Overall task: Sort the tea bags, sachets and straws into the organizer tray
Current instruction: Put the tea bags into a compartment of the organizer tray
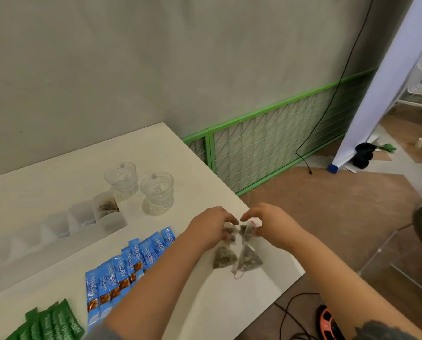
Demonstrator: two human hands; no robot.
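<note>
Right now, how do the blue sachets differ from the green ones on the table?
The blue sachets bear white Nescafe lettering and a brown picture; the green sachets are plain green with pale text too small to read. The blue sachets fan out in a long row across the table, reaching towards the left hand; the green sachets sit in a shorter bunch at the frame's bottom edge, partly cut off. Both are slim stick packs lying flat, overlapping, outside the organizer tray.

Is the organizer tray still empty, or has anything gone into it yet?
Not empty: the organizer tray holds one tea bag in the compartment nearest the glasses. The other compartments appear empty through the frosted walls.
</note>
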